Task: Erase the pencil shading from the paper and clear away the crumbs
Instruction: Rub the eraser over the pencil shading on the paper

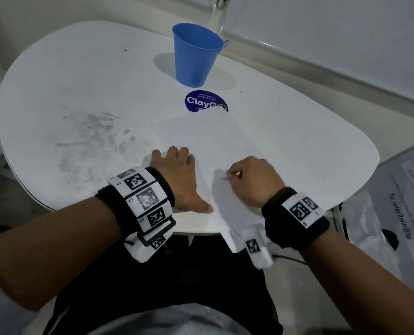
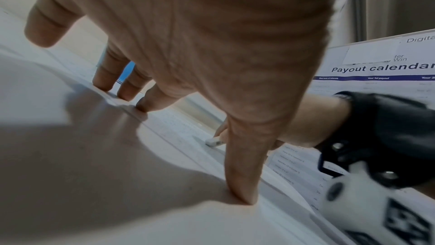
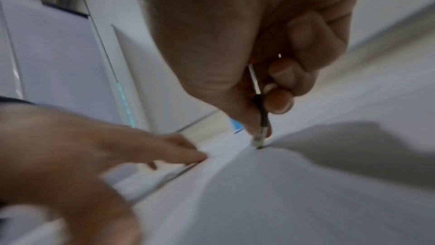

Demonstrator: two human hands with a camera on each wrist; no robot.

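Our left hand [image 1: 177, 175] presses the paper [image 1: 201, 139] flat with spread fingers, while our right hand [image 1: 251, 180] pinches the eraser [image 2: 213, 142], tip down just right of it.

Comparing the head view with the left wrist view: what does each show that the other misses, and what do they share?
Only the head view shows the whole blue bucket, the ClayGo sticker and grey smudges on the table. Only the left wrist view shows the white eraser in the right hand, touching the paper, plus a readable "Payout calendar" sheet. Both show the left hand, fingers spread, pressing the paper's left edge, and the right hand working beside it.
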